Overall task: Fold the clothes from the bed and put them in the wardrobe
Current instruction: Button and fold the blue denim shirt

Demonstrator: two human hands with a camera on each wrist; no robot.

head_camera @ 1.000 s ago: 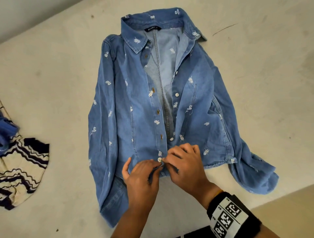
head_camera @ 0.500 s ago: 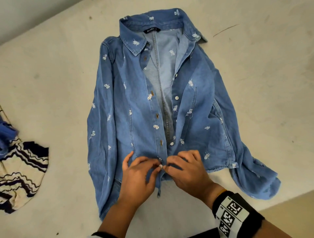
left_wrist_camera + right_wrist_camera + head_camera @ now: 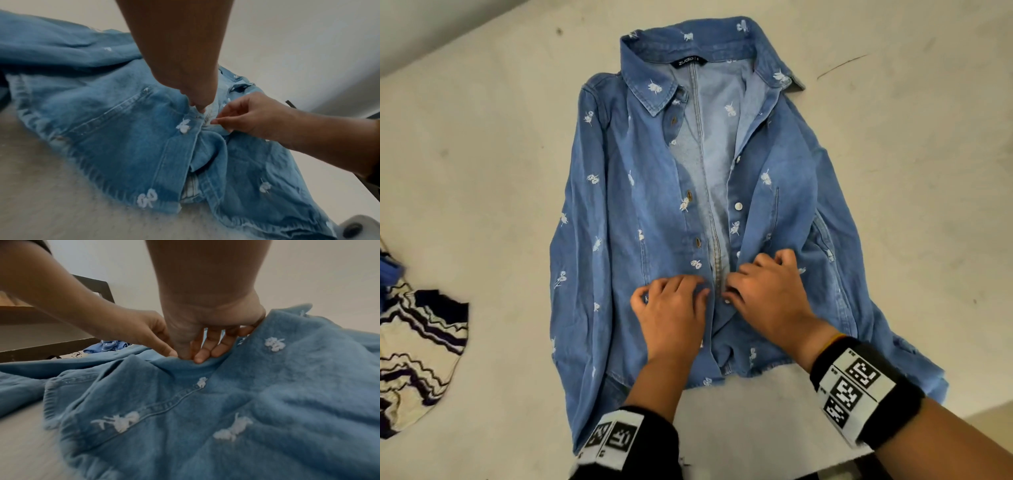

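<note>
Shirt point(image 3: 619, 212) flat mid-bed point(image 3: 482, 137), front mostly unbuttoned. My left hand point(image 3: 671, 308) and right hand point(image 3: 767, 294) each pinch a placket edge near the hem. Still buttoning; next: align button with hole.

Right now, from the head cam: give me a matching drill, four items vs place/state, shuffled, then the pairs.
Things:
1. denim shirt
2. striped knit garment
3. left hand
4. right hand

Places/states:
A. pinches the button-side front edge
B. lies at the bed's left edge
C. spread face up, upper front open
D. pinches the buttonhole-side front edge

Pairs: 1-C, 2-B, 3-D, 4-A
</note>
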